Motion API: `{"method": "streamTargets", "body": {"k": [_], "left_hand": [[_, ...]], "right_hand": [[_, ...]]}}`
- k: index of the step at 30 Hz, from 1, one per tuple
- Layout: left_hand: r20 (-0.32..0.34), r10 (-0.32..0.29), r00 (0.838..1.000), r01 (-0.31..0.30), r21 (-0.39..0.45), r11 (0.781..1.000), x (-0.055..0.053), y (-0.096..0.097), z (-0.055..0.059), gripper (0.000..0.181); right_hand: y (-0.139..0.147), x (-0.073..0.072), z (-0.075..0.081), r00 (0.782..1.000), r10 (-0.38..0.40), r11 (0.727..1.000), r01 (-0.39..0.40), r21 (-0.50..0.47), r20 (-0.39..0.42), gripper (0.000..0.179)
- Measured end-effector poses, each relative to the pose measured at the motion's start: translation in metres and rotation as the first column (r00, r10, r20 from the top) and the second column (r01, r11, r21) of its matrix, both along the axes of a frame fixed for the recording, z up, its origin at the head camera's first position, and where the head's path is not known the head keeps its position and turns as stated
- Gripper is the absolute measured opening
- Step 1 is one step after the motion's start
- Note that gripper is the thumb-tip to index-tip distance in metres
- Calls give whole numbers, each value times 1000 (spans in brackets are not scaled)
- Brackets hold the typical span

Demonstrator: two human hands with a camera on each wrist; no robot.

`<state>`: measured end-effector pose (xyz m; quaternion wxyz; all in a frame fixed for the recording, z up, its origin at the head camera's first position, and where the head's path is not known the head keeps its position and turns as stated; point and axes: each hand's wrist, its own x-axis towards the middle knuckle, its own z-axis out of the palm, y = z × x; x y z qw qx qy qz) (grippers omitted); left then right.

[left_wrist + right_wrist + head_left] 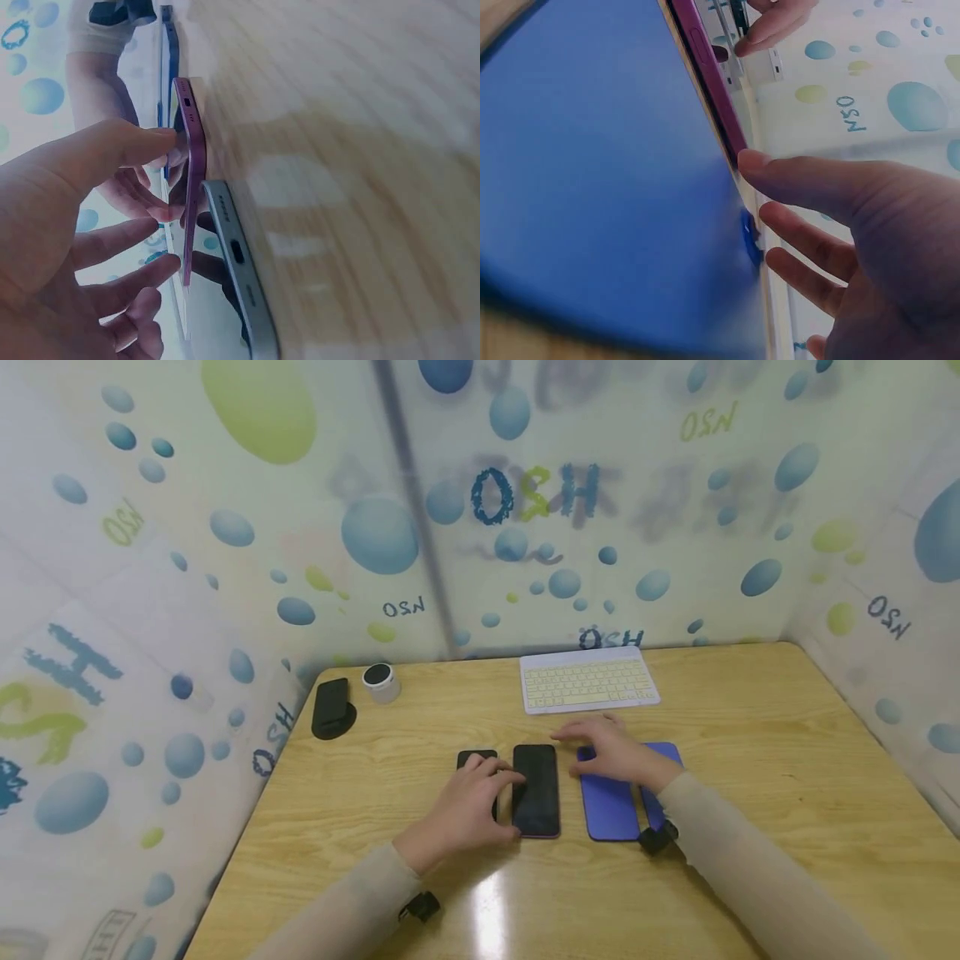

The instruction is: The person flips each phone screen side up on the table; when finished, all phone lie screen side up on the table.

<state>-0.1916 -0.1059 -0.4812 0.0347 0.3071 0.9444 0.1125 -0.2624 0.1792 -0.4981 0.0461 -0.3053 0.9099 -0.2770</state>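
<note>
Phone (540, 795), purple-edged, lies with its long axis fore-and-aft between left hand (472, 802) — nearer, at its left edge — and right hand (613, 752), both spread.

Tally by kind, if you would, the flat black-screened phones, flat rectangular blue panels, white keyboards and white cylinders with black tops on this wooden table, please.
Flat black-screened phones: 2
Flat rectangular blue panels: 2
White keyboard: 1
White cylinder with a black top: 1
Total: 6
</note>
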Motion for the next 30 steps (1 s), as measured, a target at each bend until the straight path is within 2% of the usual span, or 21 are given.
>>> {"method": "streamTargets", "body": {"k": [6,10,16,22,26,30], "left_hand": [[23,-20,1000,19,51,999,-6,18,2,71],[19,-52,998,51,71,996,-9,31,3,70],[15,-96,995,95,58,994,-11,46,-7,70],[18,-105,994,104,43,994,-9,61,-14,70],[-18,-113,993,114,31,993,-9,72,-18,70],[-35,-95,995,96,17,995,-9,80,-20,70]], "right_hand": [[23,7,8,1000,11,1000,-11,13,-2,56],[39,11,8,999,22,999,-21,32,-33,55],[60,16,5,1000,11,1000,-11,11,-8,53],[72,19,3,1000,19,999,-18,46,-16,51],[77,22,2,999,30,999,-29,31,-33,50],[79,22,1,999,21,999,-20,31,-36,51]]}}
